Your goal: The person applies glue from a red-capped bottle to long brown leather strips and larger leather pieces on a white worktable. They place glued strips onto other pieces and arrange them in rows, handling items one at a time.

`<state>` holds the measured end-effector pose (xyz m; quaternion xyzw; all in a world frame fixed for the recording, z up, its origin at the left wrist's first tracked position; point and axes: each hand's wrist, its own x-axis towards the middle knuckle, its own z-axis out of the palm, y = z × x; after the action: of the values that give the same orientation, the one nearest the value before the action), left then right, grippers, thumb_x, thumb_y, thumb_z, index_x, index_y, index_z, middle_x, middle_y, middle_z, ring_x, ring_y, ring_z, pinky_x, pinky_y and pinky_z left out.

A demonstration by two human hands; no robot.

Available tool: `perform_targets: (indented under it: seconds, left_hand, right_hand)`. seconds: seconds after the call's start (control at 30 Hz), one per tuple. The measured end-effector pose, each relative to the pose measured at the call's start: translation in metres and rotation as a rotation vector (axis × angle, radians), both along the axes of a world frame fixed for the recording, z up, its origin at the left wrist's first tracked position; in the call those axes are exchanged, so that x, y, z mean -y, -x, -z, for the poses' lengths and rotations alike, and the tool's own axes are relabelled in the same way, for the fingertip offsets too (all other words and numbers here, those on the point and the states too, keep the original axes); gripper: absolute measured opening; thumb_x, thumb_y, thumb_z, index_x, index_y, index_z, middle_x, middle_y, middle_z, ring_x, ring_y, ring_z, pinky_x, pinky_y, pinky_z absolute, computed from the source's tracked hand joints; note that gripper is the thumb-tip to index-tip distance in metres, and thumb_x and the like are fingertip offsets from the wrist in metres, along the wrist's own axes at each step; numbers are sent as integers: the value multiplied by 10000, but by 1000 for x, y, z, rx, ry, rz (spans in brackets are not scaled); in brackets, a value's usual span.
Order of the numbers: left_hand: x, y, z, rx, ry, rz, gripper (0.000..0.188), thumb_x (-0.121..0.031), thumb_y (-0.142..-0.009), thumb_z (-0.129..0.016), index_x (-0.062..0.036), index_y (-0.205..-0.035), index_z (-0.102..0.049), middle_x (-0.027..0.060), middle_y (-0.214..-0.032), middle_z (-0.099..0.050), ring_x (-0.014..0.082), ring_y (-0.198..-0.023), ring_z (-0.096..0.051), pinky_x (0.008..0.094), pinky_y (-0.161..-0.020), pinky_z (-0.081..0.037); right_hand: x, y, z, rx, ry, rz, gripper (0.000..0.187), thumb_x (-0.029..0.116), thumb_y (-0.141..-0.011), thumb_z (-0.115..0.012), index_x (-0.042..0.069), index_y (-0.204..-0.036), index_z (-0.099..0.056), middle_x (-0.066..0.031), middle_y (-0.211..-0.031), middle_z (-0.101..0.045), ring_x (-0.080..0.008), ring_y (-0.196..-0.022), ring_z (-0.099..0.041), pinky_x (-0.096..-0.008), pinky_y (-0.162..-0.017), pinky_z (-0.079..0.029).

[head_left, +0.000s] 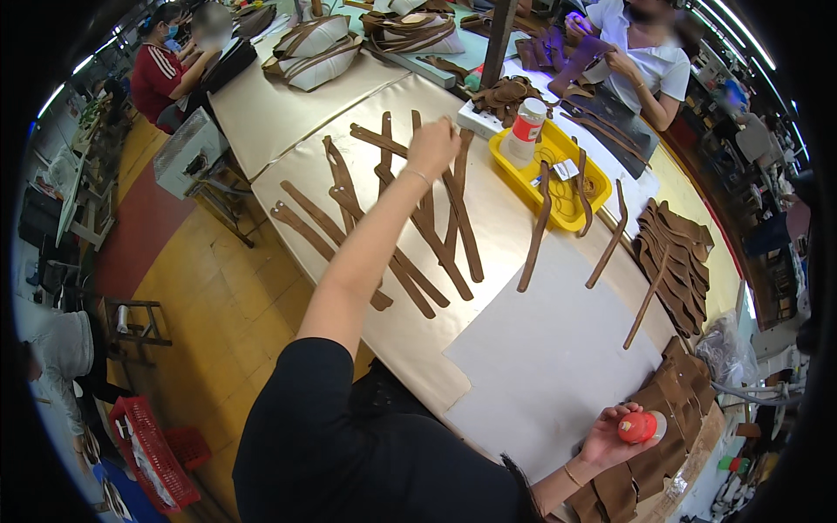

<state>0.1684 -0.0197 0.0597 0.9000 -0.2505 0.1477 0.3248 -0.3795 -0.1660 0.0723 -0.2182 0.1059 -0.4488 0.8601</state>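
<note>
My left arm reaches across the table, and my left hand is closed above the far end of several brown leather strips. Its fingertips are pressed together; whether a strip is pinched in them is hidden. The strips lie crossed over one another on the pale gold tabletop, some passing beneath my forearm. At the lower right, my right hand is wrapped round a small bottle with a red cap, held above brown leather pieces.
A yellow tray holds a white bottle with a red label. More strips lie beside it, near stacked brown leather pieces and a grey sheet. A dark post stands beyond. A co-worker handles leather across the table.
</note>
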Motion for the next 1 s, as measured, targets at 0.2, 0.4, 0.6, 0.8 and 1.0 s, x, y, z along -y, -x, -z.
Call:
perform_targets:
  seconds: [0.2,0.4,0.6,0.8,1.0]
  left_hand:
    - [38,102,-14,-75,92,299,485,-459,-802,-677,-37,-1038,-631,126,-1024,-632,286,-869,-639,366,-742,-516]
    - [44,208,-26,5,167,937,243,-265,-847,-655,-82,-1005,-635,84,-914,-607,260,-747,-617,343,-655,-514]
    - [46,274,-14,-211,34,1306,172,-103,-816,-657,-66,-983,-643,81,-894,-610,246,-695,-602,339,-629,-495]
    - [68,342,0,-326,-142,1632,80,-103,-825,-650,-52,-884,-630,83,-852,-604,248,-679,-583,322,-620,-472]
    - [105,405,7,-419,59,1690,186,-163,-830,-671,-19,-756,-580,96,-767,-600,270,-648,-574,338,-592,-460]
  right_hand:
    - [0,12,3,-17,-15,51,628,518,-827,-638,-8,-1137,-488,-96,-1075,-566,-208,-944,-588,-350,-802,-478]
    - [-2,6,-2,-7,-68,109,629,510,-789,-673,3,-1112,-486,-95,-1022,-554,-205,-896,-559,-348,-758,-475]
    - [14,28,-6,-34,-70,272,776,662,-709,-657,30,-1134,-507,-94,-1021,-569,-255,-836,-585,-414,-741,-497]
    - [2,127,-30,-171,156,698,740,694,-753,-589,27,-1070,-543,-109,-938,-599,-262,-803,-594,-416,-755,-488]
    - [-39,191,-36,-217,175,946,769,733,-739,-565,16,-1017,-547,-99,-867,-603,-238,-758,-567,-385,-765,-455]
